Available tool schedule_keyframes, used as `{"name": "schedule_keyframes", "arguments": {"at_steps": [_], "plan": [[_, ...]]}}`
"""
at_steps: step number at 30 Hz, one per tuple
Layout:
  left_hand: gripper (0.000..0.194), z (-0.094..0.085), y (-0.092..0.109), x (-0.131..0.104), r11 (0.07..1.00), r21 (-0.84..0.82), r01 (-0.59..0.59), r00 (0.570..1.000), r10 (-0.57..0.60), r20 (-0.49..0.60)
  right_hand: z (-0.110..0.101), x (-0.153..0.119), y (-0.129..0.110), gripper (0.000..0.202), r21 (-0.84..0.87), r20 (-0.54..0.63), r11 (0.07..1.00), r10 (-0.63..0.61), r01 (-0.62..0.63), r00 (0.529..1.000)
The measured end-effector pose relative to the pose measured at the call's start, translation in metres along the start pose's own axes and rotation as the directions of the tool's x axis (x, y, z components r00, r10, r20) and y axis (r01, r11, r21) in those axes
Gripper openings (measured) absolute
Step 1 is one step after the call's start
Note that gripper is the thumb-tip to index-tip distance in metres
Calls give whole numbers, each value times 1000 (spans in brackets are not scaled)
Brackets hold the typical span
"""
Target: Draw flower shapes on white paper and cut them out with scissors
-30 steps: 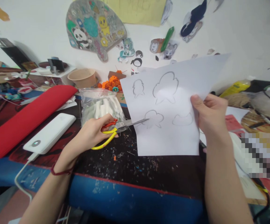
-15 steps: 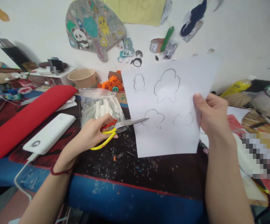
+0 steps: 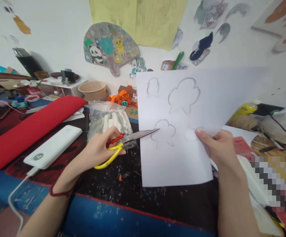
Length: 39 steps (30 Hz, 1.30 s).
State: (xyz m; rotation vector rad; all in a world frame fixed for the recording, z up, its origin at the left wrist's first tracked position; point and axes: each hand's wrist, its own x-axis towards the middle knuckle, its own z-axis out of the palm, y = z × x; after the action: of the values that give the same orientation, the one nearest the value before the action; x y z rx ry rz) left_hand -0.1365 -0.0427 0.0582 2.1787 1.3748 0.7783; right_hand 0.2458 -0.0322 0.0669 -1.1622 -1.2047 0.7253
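Observation:
My left hand point(image 3: 105, 144) is closed around the handles of a pair of scissors point(image 3: 128, 138), one handle red and the other yellow. The blades look shut and point right, their tip in front of a white sheet of paper point(image 3: 172, 168). Several pencil outlines of rounded, cloud-like shapes are drawn on the sheet. My right hand point(image 3: 218, 143) pinches the paper at its right side, thumb in front, covering part of the lower right outline. The fingers behind the sheet are hidden.
On the dark table mat lie a white power bank point(image 3: 54, 146) with a cable, a long red case point(image 3: 36, 131) and a clear plastic bag point(image 3: 110, 121) of white pieces. Behind stand a tan bowl point(image 3: 93, 90) and orange flowers point(image 3: 123, 97). Small scraps dot the mat.
My right hand has moved lower along the paper's edge, and the sheet now shows more of its upper right part. The scissors stay at the left side. The camera view has tilted upward.

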Motion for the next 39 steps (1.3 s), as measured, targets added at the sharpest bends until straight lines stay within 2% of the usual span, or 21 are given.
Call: {"name": "schedule_keyframes", "arguments": {"at_steps": [4,8,10,14,16,22,31,34,39], "plan": [[33,4,6,-2,1000,7,23,1000,-23,-18,1,-9,7,19,19,-113,994,-102,105,988],[31,7,10,-4,997,-29,76,997,-76,-25,-2,-12,11,19,-25,-154,985,-173,171,973],[37,7,13,-5,994,-28,106,994,-107,-34,-3,-13,12,18,-64,-187,981,-192,183,964],[56,8,16,-6,983,46,180,983,-178,-47,1,-14,10,21,9,-218,971,-233,241,948],[60,9,16,-7,979,80,186,982,-181,-60,4,-16,8,20,17,-213,967,-246,256,946],[64,17,12,-8,984,96,152,978,-135,-158,13,-20,6,23,30,-228,968,-235,248,945],[59,29,12,-11,986,-53,155,964,-163,-211,38,-32,10,19,39,-269,968,-230,249,935],[56,29,15,-11,983,-80,164,957,-178,-231,46,-34,12,21,87,-252,964,-221,249,942],[45,28,22,-10,983,-104,149,943,-173,-283,59,-36,12,29,228,-223,957,-130,181,966]]}}
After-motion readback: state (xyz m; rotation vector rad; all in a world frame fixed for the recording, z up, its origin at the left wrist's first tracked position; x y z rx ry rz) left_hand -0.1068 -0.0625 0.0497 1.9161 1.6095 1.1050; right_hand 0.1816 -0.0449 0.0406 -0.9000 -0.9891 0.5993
